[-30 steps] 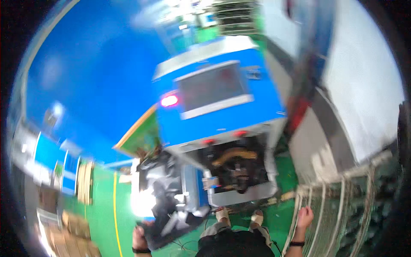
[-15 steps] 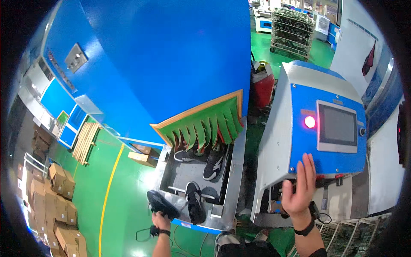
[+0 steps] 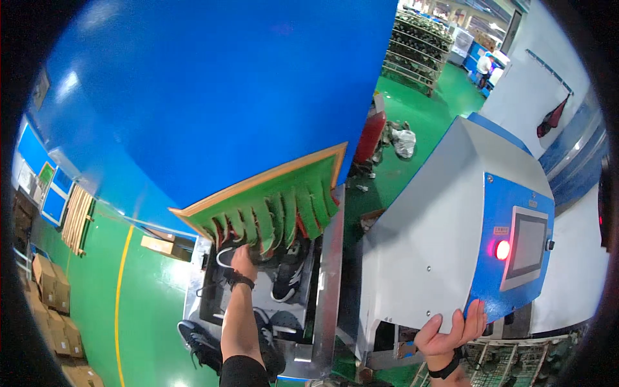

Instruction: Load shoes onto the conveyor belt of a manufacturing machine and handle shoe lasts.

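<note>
At the left of the tray (image 3: 213,293), my left hand (image 3: 244,263) reaches to the green strip curtain (image 3: 277,216). Its fingers close on a dark shoe with a white sole edge (image 3: 224,257), partly hidden by the hand and strips. Right of it, another black shoe (image 3: 287,277) with white side marks lies on the tray, its far end under the strips. A dark shoe (image 3: 198,340) sits at the front left; one more (image 3: 271,342) is partly behind my left forearm. My right hand (image 3: 450,330), open with fingers apart, is by the lower edge of the blue control panel (image 3: 480,290).
The panel has a lit red button (image 3: 501,249) and a screen (image 3: 527,246). A large blue machine housing (image 3: 258,97) rises above the curtain. Cardboard boxes (image 3: 51,284) stand on the left. Behind are a loaded rack (image 3: 418,51) and a distant person (image 3: 483,68).
My left hand has let go of the front-left shoe and moved forward to the shoe by the curtain. My right hand stays near the panel's lower edge. The view has shifted.
</note>
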Tool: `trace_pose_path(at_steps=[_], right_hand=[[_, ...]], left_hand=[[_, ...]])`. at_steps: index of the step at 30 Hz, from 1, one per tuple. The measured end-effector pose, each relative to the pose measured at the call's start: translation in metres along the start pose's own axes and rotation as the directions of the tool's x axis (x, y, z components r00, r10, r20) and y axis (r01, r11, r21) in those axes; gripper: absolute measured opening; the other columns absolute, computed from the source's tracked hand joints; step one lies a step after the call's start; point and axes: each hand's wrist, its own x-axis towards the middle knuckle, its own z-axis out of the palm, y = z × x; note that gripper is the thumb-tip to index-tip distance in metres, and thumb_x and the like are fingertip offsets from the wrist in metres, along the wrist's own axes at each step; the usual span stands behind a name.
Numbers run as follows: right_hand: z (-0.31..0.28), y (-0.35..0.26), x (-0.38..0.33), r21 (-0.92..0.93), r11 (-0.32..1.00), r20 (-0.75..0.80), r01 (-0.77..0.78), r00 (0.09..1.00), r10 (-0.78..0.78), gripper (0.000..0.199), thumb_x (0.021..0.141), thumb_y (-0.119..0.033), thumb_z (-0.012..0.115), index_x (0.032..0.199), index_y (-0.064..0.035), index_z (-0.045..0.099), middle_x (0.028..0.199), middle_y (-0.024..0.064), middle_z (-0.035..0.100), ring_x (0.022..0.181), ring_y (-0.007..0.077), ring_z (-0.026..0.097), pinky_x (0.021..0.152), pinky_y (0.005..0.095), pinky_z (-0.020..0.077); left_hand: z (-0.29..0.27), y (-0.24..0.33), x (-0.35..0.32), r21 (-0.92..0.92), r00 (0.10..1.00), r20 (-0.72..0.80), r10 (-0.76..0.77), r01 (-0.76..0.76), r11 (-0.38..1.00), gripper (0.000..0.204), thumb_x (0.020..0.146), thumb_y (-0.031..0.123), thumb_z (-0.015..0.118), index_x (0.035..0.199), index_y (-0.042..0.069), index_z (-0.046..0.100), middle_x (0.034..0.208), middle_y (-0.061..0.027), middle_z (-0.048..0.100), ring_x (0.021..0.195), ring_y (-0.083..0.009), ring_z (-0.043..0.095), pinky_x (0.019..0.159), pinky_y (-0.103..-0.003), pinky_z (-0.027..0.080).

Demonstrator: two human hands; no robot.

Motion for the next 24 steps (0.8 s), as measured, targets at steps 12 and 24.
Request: trace_pose_path(at_steps=[12,24], right_hand=[[0.003,0.003,0.007,0.066,0.996,-0.163,-0.057,0.984,0.067,0.029,0.086,-0.020,0.059,0.111,-0.0063,0.061,0.132,0.0181,0.055,0.128,0.0343,0.047,0.109,0.0519,0.0296],[-0.103,0.002,-0.080,0.414,-0.516,0.732,-0.750,0.611,-0.302,0.117,0.066,-0.008,0.092,0.158,-0.0068,0.019,0.153,0.0126,0.040,0.139,0.0230,0.040,0.116,0.0399,0.0318]], left_hand=[[-0.122,0.102,-0.091,-0.707,0.937,-0.261,-0.232,-0.021,0.707,0.058,0.067,0.006,0.083,0.117,-0.001,0.055,0.103,-0.0114,0.063,0.095,-0.0246,0.061,0.087,-0.036,0.050],[-0.232,0.343,-0.340,-0.891,0.854,0.454,0.254,0.445,0.096,0.097,0.059,0.008,0.095,0.141,0.000,0.044,0.134,-0.0091,0.055,0.124,-0.0176,0.050,0.108,-0.035,0.040]])
